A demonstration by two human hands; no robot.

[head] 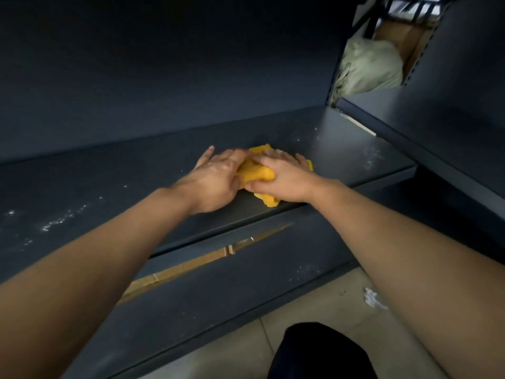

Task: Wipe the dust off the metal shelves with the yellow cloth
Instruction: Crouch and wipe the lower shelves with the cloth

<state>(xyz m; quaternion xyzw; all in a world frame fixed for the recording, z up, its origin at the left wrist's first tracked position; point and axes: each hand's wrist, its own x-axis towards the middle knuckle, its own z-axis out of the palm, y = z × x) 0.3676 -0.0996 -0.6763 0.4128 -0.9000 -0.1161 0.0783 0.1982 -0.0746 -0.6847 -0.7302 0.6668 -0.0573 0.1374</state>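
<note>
While in the head view the left hand [218, 177] presses flat on the yellow cloth [259, 173] and the right hand [282, 180] pinches its fold with the thumb, wiping seems to be under way in the middle of the metal shelf [142, 184], and the next stroke probably must reach the white dust [54, 221] at the left.

A yellow cloth [257, 173], bunched into a thick wad, lies at the centre of the frame on a dark blue-grey metal shelf [341, 149], near its front edge. White dust specks the shelf at the left of the frame and just right of the cloth. A lower shelf [246, 283] of the same metal runs beneath, faintly dusty.
</note>
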